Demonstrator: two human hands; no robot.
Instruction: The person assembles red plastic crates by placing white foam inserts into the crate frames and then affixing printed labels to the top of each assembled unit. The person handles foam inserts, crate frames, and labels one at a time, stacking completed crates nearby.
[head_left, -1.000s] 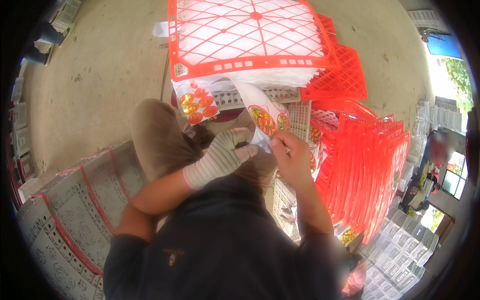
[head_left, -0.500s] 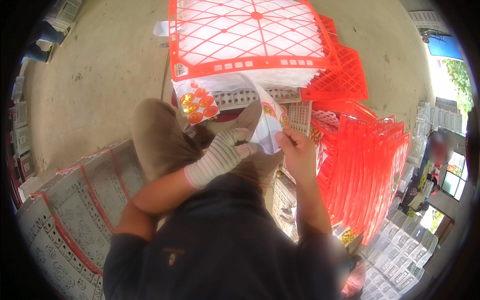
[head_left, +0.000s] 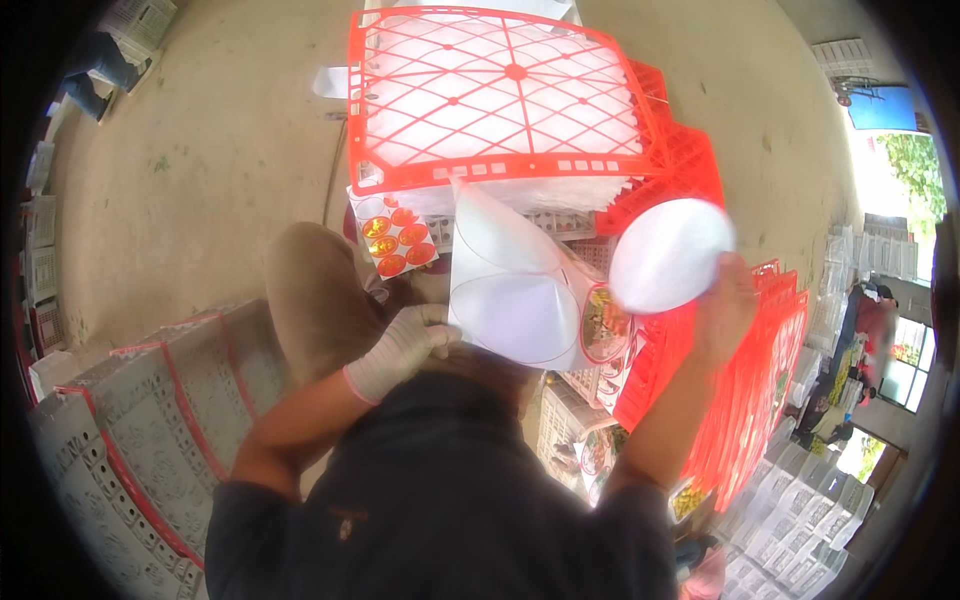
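While the gloved left hand [head_left: 400,345] pinched a white backing sheet [head_left: 515,300] over the lap, the bare right hand [head_left: 725,305] gripped a peeled round white sticker [head_left: 668,252], apparently not yet stuck anywhere, beside the red crate [head_left: 500,100].

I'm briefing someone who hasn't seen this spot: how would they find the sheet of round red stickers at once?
Start at the big orange lattice crate at the top of the view. Just below its near left corner, beside the person's knee, lies the sticker sheet. It is the only white sheet covered in small red-and-gold discs; the white sheet pinched by the gloved left hand faces blank.
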